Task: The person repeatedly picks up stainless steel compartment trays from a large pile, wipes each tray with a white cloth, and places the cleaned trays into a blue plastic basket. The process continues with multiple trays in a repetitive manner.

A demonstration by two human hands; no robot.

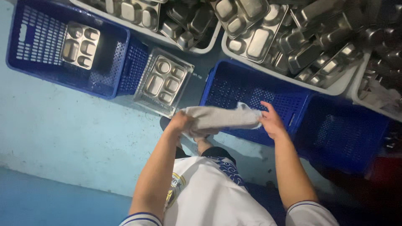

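Both hands hold a grey cloth [224, 118] stretched flat betw. them, w/ the middle blue crate [255, 98] as landmark: cloth hangs over that crate's near-left corner, just above its rim. Left hand [182, 123] is clenched on the cloth's left end, just left of the crate; right hand [272, 122] grips the cloth's right end, fingers partly spread, over the crate's near wall. Cloth looks folded or doubled, a small corner sticking up near the right hand. The crate's mesh floor shows bare. Just left of the crate, a steel compartment tray [163, 81] sits tilted on a clear lid or 2nd tray, leaning against the left blue crate [111, 67]; that crate is further left, apart from the landmark crate, and holds one more compartment tray [80, 45] lying flat inside. Right of the landmark crate, touching it, is another blue crate [345, 134], dim, contents can't tell. Beyond the landmark crate's far rim stand white tubs [276, 71] piled w/ many steel trays, jumbled at angles. Near side of the crate: pale blue floor [63, 125], the person's white shirt w/ blue trim [209, 188] and bare forearms. A foot shows under the cloth, blurred.
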